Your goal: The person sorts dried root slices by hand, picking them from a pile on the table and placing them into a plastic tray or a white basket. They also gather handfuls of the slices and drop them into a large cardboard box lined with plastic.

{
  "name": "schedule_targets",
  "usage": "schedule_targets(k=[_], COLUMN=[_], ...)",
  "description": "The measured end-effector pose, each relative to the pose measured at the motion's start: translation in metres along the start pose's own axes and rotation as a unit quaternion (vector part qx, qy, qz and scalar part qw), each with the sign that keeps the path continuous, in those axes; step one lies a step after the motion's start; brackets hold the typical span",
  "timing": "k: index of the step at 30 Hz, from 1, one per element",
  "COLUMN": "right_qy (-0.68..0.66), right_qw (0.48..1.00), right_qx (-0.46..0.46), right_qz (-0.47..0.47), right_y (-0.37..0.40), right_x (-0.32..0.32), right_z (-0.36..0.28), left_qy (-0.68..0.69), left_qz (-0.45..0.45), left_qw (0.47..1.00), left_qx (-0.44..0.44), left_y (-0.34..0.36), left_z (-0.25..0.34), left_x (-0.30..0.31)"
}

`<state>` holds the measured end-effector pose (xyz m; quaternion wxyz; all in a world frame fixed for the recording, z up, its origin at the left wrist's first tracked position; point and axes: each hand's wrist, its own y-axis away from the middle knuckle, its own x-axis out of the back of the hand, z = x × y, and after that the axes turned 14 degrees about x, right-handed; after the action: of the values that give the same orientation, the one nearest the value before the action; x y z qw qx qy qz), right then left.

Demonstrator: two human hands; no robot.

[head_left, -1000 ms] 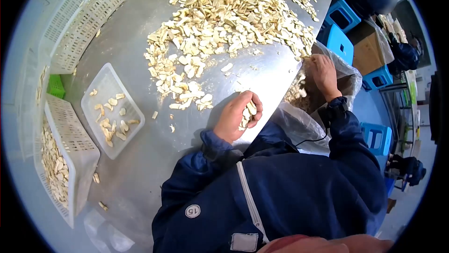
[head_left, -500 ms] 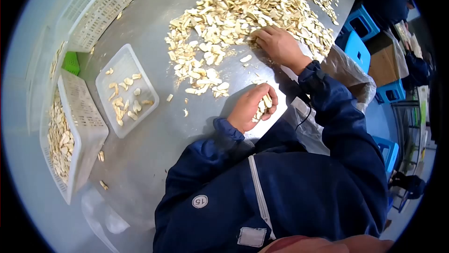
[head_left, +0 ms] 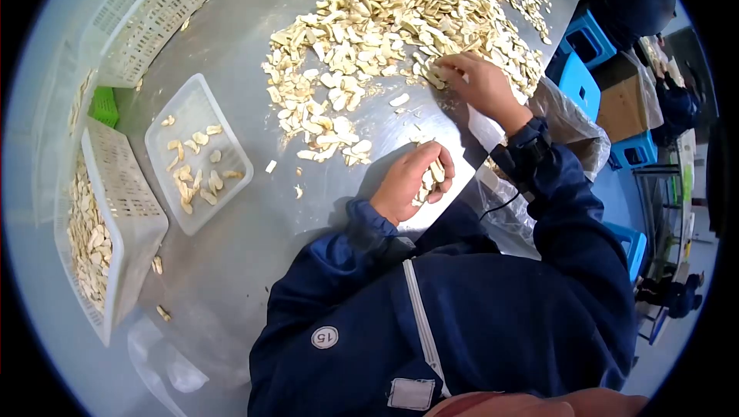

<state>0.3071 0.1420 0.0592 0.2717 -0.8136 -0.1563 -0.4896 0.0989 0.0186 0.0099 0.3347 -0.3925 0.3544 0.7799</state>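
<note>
So the big pile of pale, dried-looking slices (head_left: 416, 13) is the landmark here, sitting on the metal table (head_left: 231, 278). Left hand (head_left: 400, 186) is on the wearer's side of the pile, well apart from it, curled around a small handful of slices (head_left: 429, 184). Grip's pretty snug, fingers wrapped over with a few pieces poking into view. Right hand (head_left: 489, 93) is palm down at the pile's near edge, toward its right side, fingers bent and kinda close together with the tips right at the slices. Can't tell if it's actually pinching one.

One loose slice (head_left: 399, 100) lies just off the pile's near edge, between the two hands. Left of the pile and a bit nearer the wearer there's a shallow white tray (head_left: 192, 101) with some scattered slices in it. Even further left of the pile is a white slotted basket (head_left: 135, 197) with loads of slices inside, plus another slotted basket (head_left: 146, 28) directly left of the pile. Something bright green (head_left: 104, 107) peeks out between those two.

Off the pile's near right side, past the table edge, is an open box with a clear plastic liner (head_left: 571, 120). Blue stools (head_left: 581, 84) stand to the right of the pile too.
</note>
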Motion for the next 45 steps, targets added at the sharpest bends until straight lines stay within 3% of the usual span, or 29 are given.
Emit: schedule_targets(k=[1, 9, 13, 16, 18, 20, 23, 26, 30, 32, 36, 37, 38, 42, 45], right_qy=[0.018, 0.024, 0.094, -0.007, -0.013, -0.087, -0.117, -0.049, 0.051, 0.077, 0.088, 0.097, 0.106, 0.094, 0.119], right_qw=[0.998, 0.999, 0.995, 0.978, 0.929, 0.862, 0.8, 0.806, 0.9, 0.918, 0.953, 0.96, 0.967, 0.954, 0.974], right_qx=[0.054, -0.04, 0.012, 0.208, 0.364, 0.478, 0.567, 0.57, 0.419, 0.375, 0.27, 0.249, 0.225, 0.245, 0.187], right_qz=[0.013, -0.008, 0.026, 0.019, -0.063, -0.146, -0.159, -0.152, -0.113, -0.108, -0.105, -0.084, -0.061, -0.148, -0.039], right_y=[0.001, 0.008, 0.01, -0.011, -0.028, -0.051, -0.07, -0.087, -0.102, -0.093, -0.04, -0.024, -0.008, 0.047, 0.059], right_x=[-0.005, -0.002, 0.002, -0.013, -0.03, -0.056, -0.091, -0.126, -0.123, -0.11, -0.041, -0.027, -0.015, 0.002, 0.004], right_z=[-0.003, 0.01, 0.014, -0.016, -0.043, -0.082, -0.109, -0.12, -0.096, -0.065, -0.024, -0.02, -0.018, -0.027, 0.001], left_qy=[0.002, 0.006, 0.0, -0.066, -0.115, -0.261, -0.35, -0.37, -0.361, -0.356, -0.295, -0.234, -0.216, -0.1, -0.084], left_qz=[-0.004, 0.014, -0.008, -0.034, -0.047, -0.107, -0.186, -0.219, -0.212, -0.2, -0.129, -0.102, -0.082, -0.063, -0.047], left_qw=[1.0, 1.0, 1.0, 0.996, 0.988, 0.949, 0.896, 0.893, 0.897, 0.899, 0.941, 0.958, 0.969, 0.988, 0.991], left_qx=[0.0, 0.0, 0.003, 0.05, 0.086, 0.143, 0.2, 0.131, 0.144, 0.157, 0.109, 0.131, 0.088, 0.096, 0.088], left_y=[0.0, 0.002, 0.001, 0.006, 0.008, 0.012, 0.005, 0.009, 0.009, 0.005, 0.007, 0.006, 0.007, 0.005, 0.006], left_z=[0.0, 0.001, 0.0, 0.007, 0.003, -0.001, -0.001, -0.003, -0.002, 0.0, -0.001, -0.001, -0.001, 0.006, 0.006], left_x=[0.001, -0.003, -0.001, -0.007, -0.008, -0.012, -0.014, -0.01, -0.007, -0.008, -0.003, -0.004, -0.004, -0.004, -0.005])
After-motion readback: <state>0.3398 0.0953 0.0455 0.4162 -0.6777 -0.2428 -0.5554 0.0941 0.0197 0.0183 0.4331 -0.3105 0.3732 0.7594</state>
